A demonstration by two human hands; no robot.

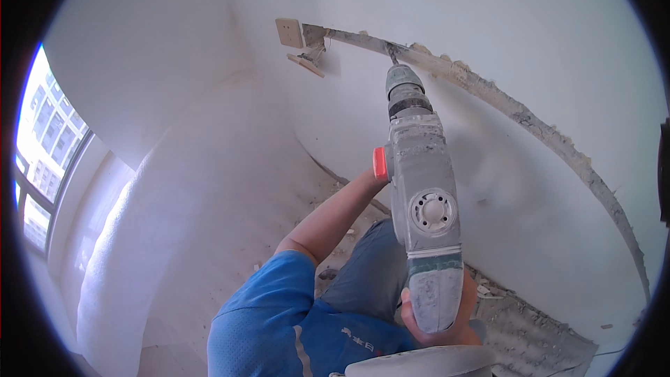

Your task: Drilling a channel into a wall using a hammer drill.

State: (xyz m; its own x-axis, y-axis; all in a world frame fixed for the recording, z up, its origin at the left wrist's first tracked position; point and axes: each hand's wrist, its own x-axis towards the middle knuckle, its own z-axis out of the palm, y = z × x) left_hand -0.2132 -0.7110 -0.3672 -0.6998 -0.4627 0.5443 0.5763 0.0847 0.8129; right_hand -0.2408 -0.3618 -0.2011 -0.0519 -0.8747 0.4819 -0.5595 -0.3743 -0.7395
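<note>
Head view. One hammer drill (423, 202), grey and dusty, occupies the centre of the frame. Its long axis runs nearly vertical in the picture, leaning slightly left toward the top: the rear handle lies at the bottom, and the bit (393, 55) points up and away from the person, its tip meeting the wall (530, 21) inside one long chased groove (516, 112). The groove arcs from one cream socket plate (288, 32) at upper left down to the lower right; one loose cover (306, 65) hangs just below the plate.

Two hands hold the drill. The right hand (438, 324) is clenched around the rear handle at the bottom. The left hand (370, 176) reaches the drill's left side beside one red knob (379, 163); it is mostly hidden behind the body, so its grip cannot be told.

Rubble (530, 335) lies on the floor along the wall's foot. One window (42, 160) shows at far left.
</note>
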